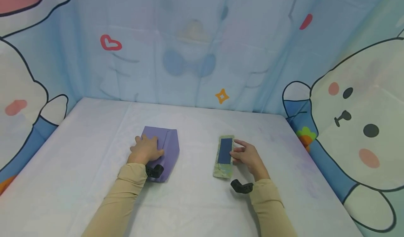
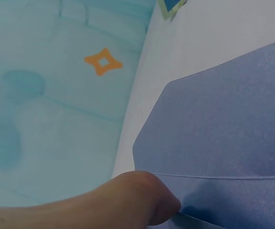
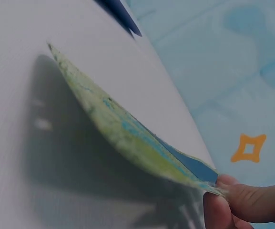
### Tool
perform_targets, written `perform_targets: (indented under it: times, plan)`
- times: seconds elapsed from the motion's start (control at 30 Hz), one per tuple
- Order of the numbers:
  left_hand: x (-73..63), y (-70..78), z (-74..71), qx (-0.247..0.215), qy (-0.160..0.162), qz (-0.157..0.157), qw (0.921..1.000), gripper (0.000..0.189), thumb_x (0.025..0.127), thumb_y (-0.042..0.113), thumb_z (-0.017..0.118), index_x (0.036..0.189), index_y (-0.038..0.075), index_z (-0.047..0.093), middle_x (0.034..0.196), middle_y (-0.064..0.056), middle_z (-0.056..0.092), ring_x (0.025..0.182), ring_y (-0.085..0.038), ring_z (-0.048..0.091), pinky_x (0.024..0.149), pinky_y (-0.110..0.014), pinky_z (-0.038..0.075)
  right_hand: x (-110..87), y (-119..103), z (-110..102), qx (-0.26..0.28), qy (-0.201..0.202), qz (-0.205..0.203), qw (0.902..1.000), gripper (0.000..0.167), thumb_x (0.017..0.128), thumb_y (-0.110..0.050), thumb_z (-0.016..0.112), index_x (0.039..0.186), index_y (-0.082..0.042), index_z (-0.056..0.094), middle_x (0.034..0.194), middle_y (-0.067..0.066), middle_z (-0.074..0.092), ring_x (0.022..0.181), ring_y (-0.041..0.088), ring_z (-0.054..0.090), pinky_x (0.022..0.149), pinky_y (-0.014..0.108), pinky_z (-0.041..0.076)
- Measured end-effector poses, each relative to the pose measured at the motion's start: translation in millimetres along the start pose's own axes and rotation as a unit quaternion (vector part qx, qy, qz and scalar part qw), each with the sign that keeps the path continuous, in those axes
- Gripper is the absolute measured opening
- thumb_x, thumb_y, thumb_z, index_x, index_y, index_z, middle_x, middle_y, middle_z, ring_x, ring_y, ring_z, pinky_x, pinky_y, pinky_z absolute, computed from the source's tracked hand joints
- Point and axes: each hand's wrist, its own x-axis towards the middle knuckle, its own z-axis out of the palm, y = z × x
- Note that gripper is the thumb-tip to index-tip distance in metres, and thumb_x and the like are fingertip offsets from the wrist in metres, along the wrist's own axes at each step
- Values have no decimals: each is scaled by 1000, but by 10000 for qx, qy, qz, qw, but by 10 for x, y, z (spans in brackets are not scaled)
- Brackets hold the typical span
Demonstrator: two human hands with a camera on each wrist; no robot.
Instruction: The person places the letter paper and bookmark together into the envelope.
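Observation:
A purple paper envelope (image 1: pixel 168 149) with an open flap lies on the left side of the table. My left hand (image 1: pixel 146 150) rests spread on top of it, and the left wrist view shows the thumb (image 2: pixel 147 198) lying by a crease in the envelope's paper (image 2: pixel 223 129). To the right, my right hand (image 1: pixel 248 156) pinches the side edge of a narrow green patterned paper card (image 1: pixel 223 172) with a dark blue rectangle on it. In the right wrist view the card (image 3: pixel 123 138) looks bowed and lifted at its edge, casting a shadow beneath.
A white cloth (image 1: pixel 195 202) covers the table. Behind it hangs a light blue curtain (image 1: pixel 189 82) printed with cartoon animals, and more of the print flanks the table on both sides. Black wrist cameras (image 1: pixel 241 187) sit at the sleeve cuffs.

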Motion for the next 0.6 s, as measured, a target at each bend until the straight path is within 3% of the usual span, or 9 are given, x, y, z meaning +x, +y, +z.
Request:
perform_targets:
  times: [0.6]
  plan:
    - [15, -3, 14, 1, 17, -13, 10000, 64, 87, 38, 57, 140, 6, 43, 141, -35, 31, 130, -54, 25, 89, -70, 35, 35, -341, 198, 557, 110, -155, 9983, 69, 89, -3, 63, 149, -17, 33, 126, 17, 50, 78, 6, 63, 74, 27, 56]
